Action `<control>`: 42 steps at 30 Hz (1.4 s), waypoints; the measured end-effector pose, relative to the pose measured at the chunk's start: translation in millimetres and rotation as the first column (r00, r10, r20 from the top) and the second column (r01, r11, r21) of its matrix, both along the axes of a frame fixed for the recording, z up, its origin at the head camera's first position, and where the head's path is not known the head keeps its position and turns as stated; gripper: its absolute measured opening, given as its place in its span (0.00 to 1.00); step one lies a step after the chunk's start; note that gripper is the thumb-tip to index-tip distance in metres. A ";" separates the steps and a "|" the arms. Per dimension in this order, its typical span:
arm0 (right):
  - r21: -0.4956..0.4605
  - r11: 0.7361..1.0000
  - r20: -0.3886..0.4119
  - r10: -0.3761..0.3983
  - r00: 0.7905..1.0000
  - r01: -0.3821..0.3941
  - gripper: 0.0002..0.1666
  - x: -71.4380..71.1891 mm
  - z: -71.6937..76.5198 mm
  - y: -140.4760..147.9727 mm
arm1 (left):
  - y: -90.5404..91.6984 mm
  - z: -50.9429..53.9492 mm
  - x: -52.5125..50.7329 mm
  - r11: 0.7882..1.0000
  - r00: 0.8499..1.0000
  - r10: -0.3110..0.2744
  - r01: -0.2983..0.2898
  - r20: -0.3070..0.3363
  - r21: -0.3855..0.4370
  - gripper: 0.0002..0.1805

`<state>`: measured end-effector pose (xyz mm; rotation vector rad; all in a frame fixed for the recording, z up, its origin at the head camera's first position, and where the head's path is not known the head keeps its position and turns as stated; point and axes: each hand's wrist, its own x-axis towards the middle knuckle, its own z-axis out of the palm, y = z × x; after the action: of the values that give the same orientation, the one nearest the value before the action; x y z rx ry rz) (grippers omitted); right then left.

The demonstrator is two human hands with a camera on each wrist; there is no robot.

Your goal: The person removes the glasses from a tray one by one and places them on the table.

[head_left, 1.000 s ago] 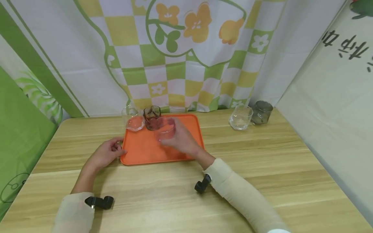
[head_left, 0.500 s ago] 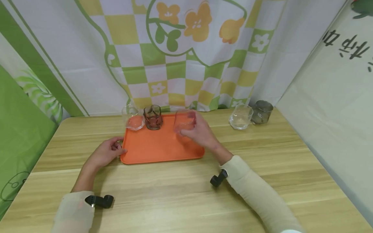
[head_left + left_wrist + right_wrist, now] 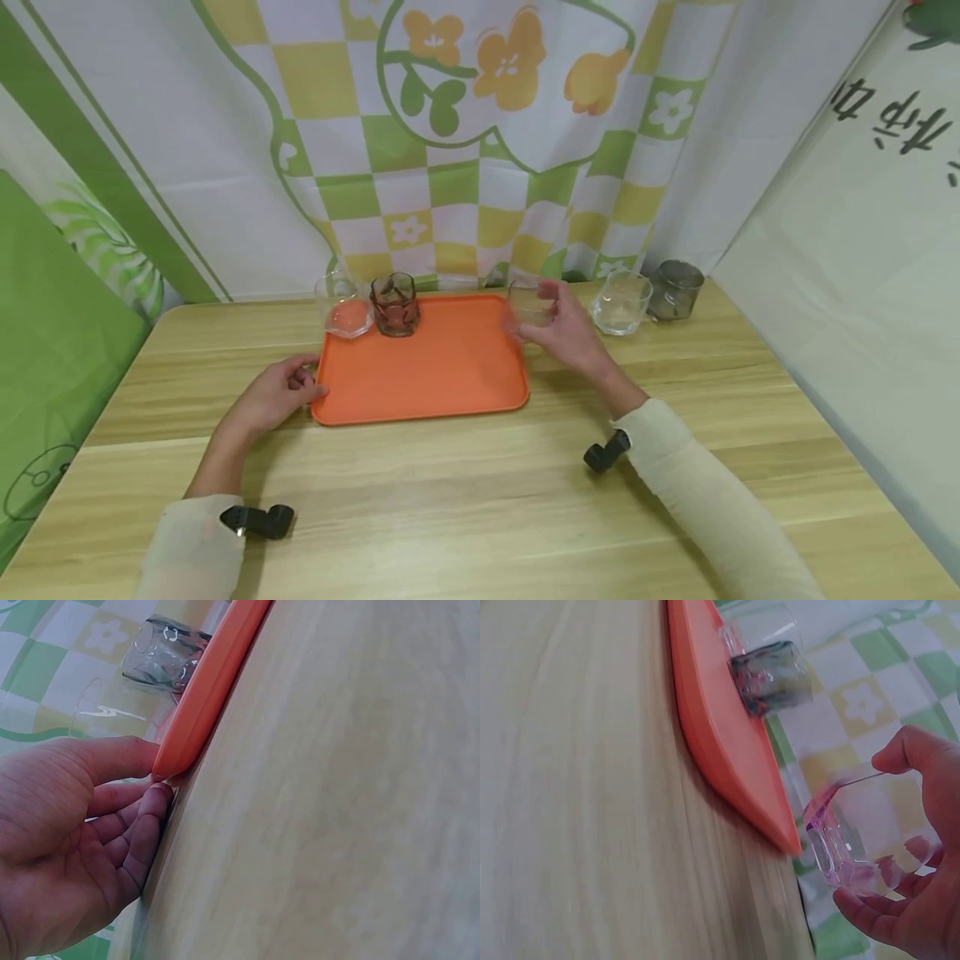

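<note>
Right hand (image 3: 572, 335) grips a pink-tinted glass (image 3: 855, 829) near the orange tray (image 3: 420, 379)'s back-right corner, left hand (image 3: 272, 395) pinches its left edge, and a smoky tumbler (image 3: 394, 305) sits by the back edge.

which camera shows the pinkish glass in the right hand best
The right wrist view: the pinkish glass is largest there, its tinted base plain, with the right hand gripping it. The head view shows it small and blurred; the left wrist view doesn't show it.
</note>
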<state>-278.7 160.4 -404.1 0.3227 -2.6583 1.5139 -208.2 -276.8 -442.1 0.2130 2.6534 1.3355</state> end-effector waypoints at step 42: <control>-0.058 0.988 0.060 -0.143 0.988 0.146 0.46 -27.7 -24.4 37.4 | -0.6 -2.1 -0.1 1.000 1.000 -0.003 0.003 -0.028 -0.007 0.31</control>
<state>-306.4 197.8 -428.6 0.0827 -2.6045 1.5783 -208.3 -277.5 -444.2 0.2359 2.6788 1.3324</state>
